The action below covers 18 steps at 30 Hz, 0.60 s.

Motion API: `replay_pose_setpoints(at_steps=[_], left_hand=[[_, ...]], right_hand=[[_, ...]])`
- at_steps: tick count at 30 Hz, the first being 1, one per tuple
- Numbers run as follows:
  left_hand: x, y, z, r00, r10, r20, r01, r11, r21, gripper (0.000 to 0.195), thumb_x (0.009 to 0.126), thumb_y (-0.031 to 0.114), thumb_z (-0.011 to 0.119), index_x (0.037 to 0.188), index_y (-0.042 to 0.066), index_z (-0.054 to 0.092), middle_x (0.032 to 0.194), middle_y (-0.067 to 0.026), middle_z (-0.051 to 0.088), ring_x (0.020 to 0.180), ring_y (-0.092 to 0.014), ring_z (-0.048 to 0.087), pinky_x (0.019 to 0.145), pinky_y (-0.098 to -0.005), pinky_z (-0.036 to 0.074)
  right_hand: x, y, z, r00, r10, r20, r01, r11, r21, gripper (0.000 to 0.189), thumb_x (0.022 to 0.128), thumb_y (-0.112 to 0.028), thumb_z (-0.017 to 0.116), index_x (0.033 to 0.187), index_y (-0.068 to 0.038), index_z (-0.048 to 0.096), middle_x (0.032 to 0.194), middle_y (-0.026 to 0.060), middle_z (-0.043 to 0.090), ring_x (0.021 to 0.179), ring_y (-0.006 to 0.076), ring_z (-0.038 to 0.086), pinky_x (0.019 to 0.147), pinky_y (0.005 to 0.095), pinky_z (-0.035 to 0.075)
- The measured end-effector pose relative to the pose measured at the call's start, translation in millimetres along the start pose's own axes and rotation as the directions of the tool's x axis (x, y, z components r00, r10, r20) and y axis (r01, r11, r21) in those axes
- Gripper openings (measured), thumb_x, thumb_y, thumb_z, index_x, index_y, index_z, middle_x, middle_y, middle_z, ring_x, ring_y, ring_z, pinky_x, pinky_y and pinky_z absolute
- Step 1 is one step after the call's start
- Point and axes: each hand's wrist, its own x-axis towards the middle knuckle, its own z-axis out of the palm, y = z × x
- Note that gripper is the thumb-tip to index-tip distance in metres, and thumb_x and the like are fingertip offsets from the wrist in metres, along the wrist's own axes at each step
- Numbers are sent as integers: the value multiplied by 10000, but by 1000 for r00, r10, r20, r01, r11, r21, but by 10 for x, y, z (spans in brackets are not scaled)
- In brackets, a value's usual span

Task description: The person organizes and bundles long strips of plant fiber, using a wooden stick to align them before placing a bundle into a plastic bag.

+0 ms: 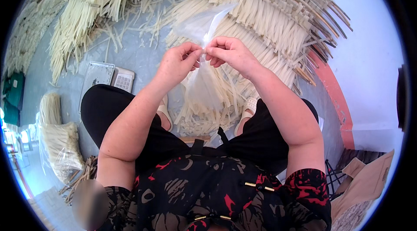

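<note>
Both of my hands meet at a clear plastic bag (203,91) above the floor between my knees. The fingertips of my left hand (182,57) pinch its gathered middle from the left, and my right hand (229,52) pinches it from the right. The bag's loose part fans out above my fingers, and the rest hangs below them. Whether the bag holds anything cannot be told. Pale, flat dried strips (218,104), which look like noodles, lie in a heap behind and below the bag.
Rows of pale strips on thin sticks (267,29) spread across the upper right, with more strips (75,29) at upper left. A scale with a keypad (123,79) stands by my left knee. Filled plastic bags (62,143) and a stick bundle (81,179) lie at left, cardboard (361,182) at right.
</note>
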Motion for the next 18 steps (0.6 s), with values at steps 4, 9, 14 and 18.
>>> replay_pose_setpoints(at_steps=[4,9,14,18], left_hand=[[-16,-60,-6,998,5,61,-6,1000,26,186,948,173,548,1002,10,621,815,-30,635,726,-95,620,646,-236,514],[-34,-39,18,994,-27,104,29,999,-20,249,977,242,501,978,21,616,797,-17,618,713,-85,607,644,-228,511],[-16,36,-26,966,-197,167,178,976,122,326,970,336,502,902,36,610,763,-22,610,670,-77,591,611,-231,506],[-3,-40,2,973,-156,171,145,987,74,327,969,345,505,905,40,605,763,-17,604,650,-72,580,588,-225,500]], right_hand=[[-3,17,12,1000,0,11,0,1000,-12,155,897,-209,603,872,-56,604,809,20,631,728,82,596,685,248,512],[14,79,61,998,40,-56,-44,996,-76,186,881,-213,609,793,-58,557,721,13,589,647,85,563,610,237,481],[-28,154,140,998,57,18,-57,998,3,159,856,-177,607,778,-45,565,708,24,588,611,94,564,554,239,477],[-35,166,173,997,68,20,-68,998,-15,158,857,-170,601,774,-40,567,703,19,585,599,90,556,544,235,472]])
